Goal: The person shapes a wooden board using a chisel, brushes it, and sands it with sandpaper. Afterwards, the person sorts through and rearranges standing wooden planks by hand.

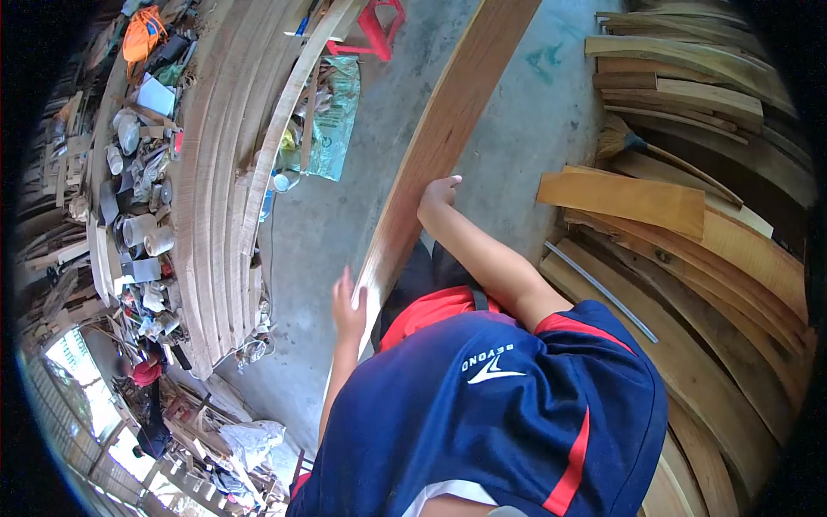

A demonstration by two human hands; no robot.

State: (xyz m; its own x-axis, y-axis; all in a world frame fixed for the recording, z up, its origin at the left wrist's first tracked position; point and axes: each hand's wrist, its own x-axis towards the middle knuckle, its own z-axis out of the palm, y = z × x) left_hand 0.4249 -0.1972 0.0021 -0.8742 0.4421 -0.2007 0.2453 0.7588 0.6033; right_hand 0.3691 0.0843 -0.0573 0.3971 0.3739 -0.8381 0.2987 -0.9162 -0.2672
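A long brown wooden plank (448, 112) runs from the top of the view down to my waist, slanting across the middle. My right hand (439, 195) grips its right edge, with the wrist bent and most of the fingers hidden. At the plank's left edge, close to my body, is my left hand (348, 312). Its fingers are stretched out and the thumb stands apart, with nothing held. The lower end of the plank passes between my left arm and my torso, partly out of sight.
Long boards (220, 172) lie stacked on the left, beside cluttered containers (146, 233). A green sack (338, 121) and a red stool (376, 30) stand on the concrete floor. More planks (629, 198), a broom (616, 138) and a metal strip (600, 291) lie right. Another person (148, 370) is far lower left.
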